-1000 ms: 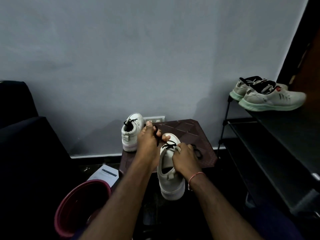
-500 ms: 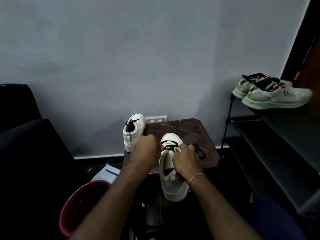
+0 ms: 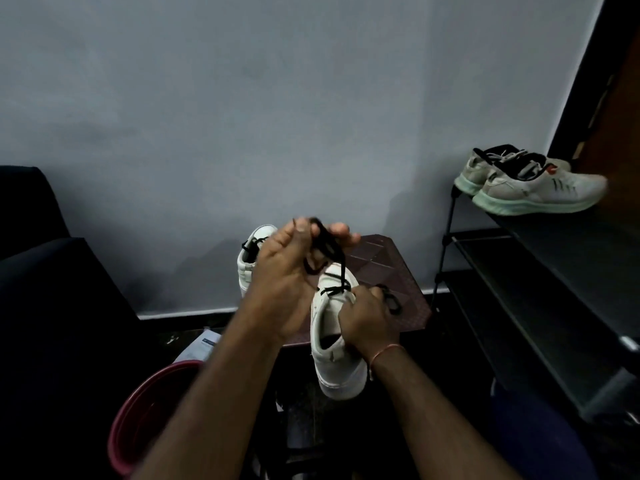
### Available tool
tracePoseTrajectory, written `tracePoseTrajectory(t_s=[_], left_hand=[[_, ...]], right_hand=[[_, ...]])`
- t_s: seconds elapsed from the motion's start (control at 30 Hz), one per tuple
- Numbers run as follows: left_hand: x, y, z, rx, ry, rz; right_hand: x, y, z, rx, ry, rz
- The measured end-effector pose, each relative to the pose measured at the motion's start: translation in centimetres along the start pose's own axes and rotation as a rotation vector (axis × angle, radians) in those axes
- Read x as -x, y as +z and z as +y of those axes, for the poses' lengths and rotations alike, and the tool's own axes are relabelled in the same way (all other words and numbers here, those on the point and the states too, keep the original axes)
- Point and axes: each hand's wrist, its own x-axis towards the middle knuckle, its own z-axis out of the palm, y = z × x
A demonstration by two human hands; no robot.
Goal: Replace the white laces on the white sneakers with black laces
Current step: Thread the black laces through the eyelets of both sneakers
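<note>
Black lace in raised left hand; right hand around sneaker.

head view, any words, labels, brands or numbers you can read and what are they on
No text here can be read.
On the paper sheet: a printed header, too blurred to read.
On the running shoes on the rack: dark stripes and a red tab, no legible brand.
On the held sneaker and the sneaker behind it: no lettering shows.
</note>
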Motion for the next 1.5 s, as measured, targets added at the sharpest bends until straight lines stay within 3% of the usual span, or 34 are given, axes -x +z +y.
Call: tracePoseTrajectory(t_s=[0.07, 0.1, 0.2, 0.27, 0.37, 0.47, 0.6, 0.67, 0.83, 0.97, 1.13, 1.2, 1.3, 1.5], left_hand=[[0.2, 0.7, 1.7, -0.018, 0.048, 0.001], [0.0, 0.4, 1.9, -0.235, 0.083, 0.044], [-1.0, -2.8, -0.1, -1.301, 0.219, 0.172], [-1.2, -4.8, -1.8, -1.685, 0.036, 0.049], [-0.8, -6.0, -3.8, -1.946, -0.21, -0.113], [-0.8, -5.5, -3.6, -1.817, -0.203, -0.123], [-0.5, -3.2, -1.1, -1.043, -0.175, -0.035], [0.1, -1.9, -0.1, -0.786, -0.127, 0.019], [0.3, -2.2, -0.8, -0.494, -0.116, 0.274], [0.8, -2.2, -0.6, -0.479, -0.114, 0.238], [0.8, -1.8, -1.1, -0.184, -0.111, 0.212], [0.6, -2.2, -1.6, -0.28, -0.133, 0.191], [0.4, -3.1, -1.8, -0.622, -0.09, 0.189], [0.2, -5.1, -1.7, -1.065, -0.034, 0.326]], right_hand=[[0.0, 0.2, -0.1, 0.009, -0.002, -0.005], [0.0, 0.2, -0.2, 0.015, -0.006, -0.007], [0.2, -0.1, -0.6, 0.019, 0.035, -0.019], [0.3, -0.2, -0.6, 0.03, 0.027, -0.013], [0.3, -0.1, -0.5, 0.034, 0.02, -0.008], [0.3, -0.2, -0.5, 0.039, 0.017, 0.001], [0.3, -0.3, -0.4, 0.025, 0.0, -0.008], [0.3, -0.1, -0.3, 0.019, -0.008, 0.009], [0.1, 0.2, -0.3, 0.029, 0.015, 0.032], [-0.1, 0.1, -0.4, 0.022, 0.011, 0.019], [-0.2, 0.1, -0.2, 0.039, 0.02, 0.018], [-0.5, 0.0, -0.3, 0.05, 0.035, 0.007], [-0.7, 0.0, -0.6, 0.049, 0.043, -0.01], [-1.1, 0.4, -0.3, -0.008, 0.044, 0.02]])
